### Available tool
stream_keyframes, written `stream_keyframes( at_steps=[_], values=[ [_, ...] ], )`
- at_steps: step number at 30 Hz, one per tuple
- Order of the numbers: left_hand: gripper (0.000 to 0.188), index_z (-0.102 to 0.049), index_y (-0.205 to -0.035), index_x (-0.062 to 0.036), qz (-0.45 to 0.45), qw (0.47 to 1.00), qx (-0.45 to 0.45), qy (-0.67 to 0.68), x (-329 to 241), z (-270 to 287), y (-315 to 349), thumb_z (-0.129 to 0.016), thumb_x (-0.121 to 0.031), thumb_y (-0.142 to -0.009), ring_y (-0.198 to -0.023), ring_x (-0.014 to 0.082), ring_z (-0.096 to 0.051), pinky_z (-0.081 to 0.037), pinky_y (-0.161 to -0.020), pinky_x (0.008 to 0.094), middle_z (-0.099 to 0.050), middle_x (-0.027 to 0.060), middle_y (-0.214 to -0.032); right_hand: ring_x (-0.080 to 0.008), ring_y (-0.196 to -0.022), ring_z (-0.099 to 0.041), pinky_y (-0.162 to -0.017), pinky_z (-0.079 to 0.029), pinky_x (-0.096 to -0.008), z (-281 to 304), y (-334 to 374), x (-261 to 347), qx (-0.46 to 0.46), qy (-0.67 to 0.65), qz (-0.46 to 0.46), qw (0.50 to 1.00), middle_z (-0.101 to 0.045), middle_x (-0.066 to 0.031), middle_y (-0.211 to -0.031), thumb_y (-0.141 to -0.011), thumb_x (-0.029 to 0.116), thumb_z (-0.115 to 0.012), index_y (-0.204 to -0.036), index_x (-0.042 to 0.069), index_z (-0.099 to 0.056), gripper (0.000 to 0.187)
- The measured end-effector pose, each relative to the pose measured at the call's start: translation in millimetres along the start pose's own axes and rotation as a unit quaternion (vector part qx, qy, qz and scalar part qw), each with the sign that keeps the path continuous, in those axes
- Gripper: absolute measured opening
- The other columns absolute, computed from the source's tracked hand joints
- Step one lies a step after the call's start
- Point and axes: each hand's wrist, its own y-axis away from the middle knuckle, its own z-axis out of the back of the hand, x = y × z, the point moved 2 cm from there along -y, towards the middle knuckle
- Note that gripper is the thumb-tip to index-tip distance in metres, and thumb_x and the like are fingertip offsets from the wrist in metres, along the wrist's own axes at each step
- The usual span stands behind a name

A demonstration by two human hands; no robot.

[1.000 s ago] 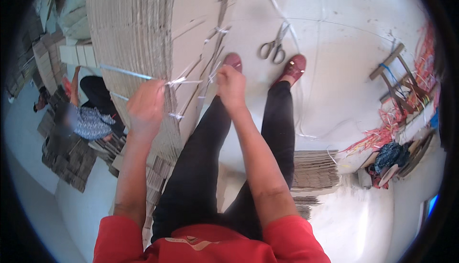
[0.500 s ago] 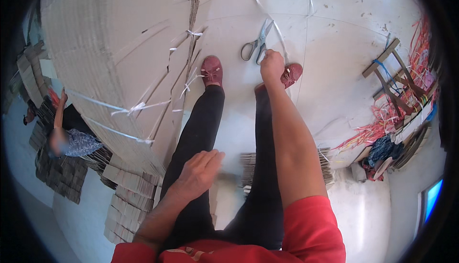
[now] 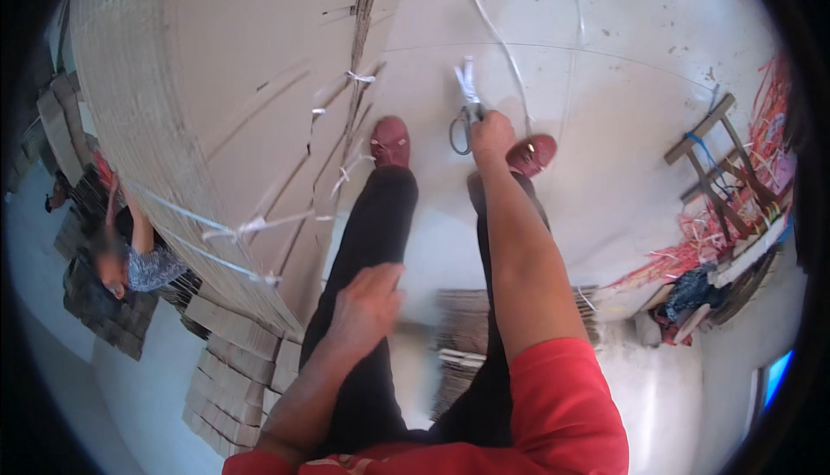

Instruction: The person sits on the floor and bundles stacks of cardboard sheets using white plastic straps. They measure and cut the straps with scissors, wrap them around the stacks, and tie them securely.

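A: Where are the scissors with metal blades and dark loop handles (image 3: 470, 105)?

B: At the bare right hand (image 3: 494, 135), beside the dark red right shoe (image 3: 533, 155). Its fingers are closed around the handle, with one loop showing. The blades are blurred and point away from the person; I can't tell whether they touch the pale smooth floor (image 3: 640, 121).

A: And the bare left hand (image 3: 367, 306)?

B: Over the left thigh of the black trousers (image 3: 376, 216), slightly blurred, fingers extended and unclenched.

A: What stands nearby?

B: To the left, a tall stack of flat brown corrugated cardboard (image 3: 130, 86) with knotted white plastic ties (image 3: 251, 226). A bent white plastic strap (image 3: 501, 38) lies on the floor past the scissors.
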Motion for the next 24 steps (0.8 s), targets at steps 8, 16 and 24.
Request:
stream_keyframes(
  at_steps=[8, 16, 24],
  values=[
    [0.035, -0.056, -0.109, -0.001, 0.021, 0.987, -0.061, 0.145, -46.4, -6.8, 36.8, -0.064, 0.001, -0.074, -0.077, 0.0225, -0.061, -0.05, -0.069, 0.0318, -0.06, 0.0147, -0.103, -0.04, -0.066, -0.059, -0.062, -0.046, -0.0459, 114.5, 136.7, -21.3, 0.11, -0.2, 0.195, 0.954, -0.056, -0.024, -0.065, -0.064, 0.004, -0.058, -0.066, -0.003, -0.054, 0.008],
    [0.031, -0.057, -0.104, 0.0024, -0.106, 0.993, -0.043, 0.03, -109.2, 29.5, 46.7, -0.061, -0.009, -0.076, -0.097, 0.033, -0.056, -0.045, -0.086, 0.0389, -0.058, 0.018, -0.107, -0.017, -0.052, -0.058, -0.05, -0.047, -0.0311, 337.7, 256.3, -8.7, 0.09, -0.249, 0.241, 0.934, -0.056, -0.0131, -0.066, -0.075, 0.003, -0.06, -0.091, 0.0, -0.056, 0.017],
    [0.04, -0.053, -0.11, -0.0014, 0.029, 0.988, -0.145, 0.048, -148.5, -25.6, 131.9, -0.065, -0.013, -0.074, -0.103, 0.0334, -0.052, -0.042, -0.09, 0.0413, -0.056, 0.0155, -0.109, -0.0099, -0.044, -0.048, -0.04, -0.037, -0.0237, 314.8, 178.6, -29.6, 0.309, -0.286, 0.207, 0.883, -0.053, -0.0068, -0.062, -0.073, -0.003, -0.051, -0.08, -0.001, -0.049, 0.007]
  ],
)
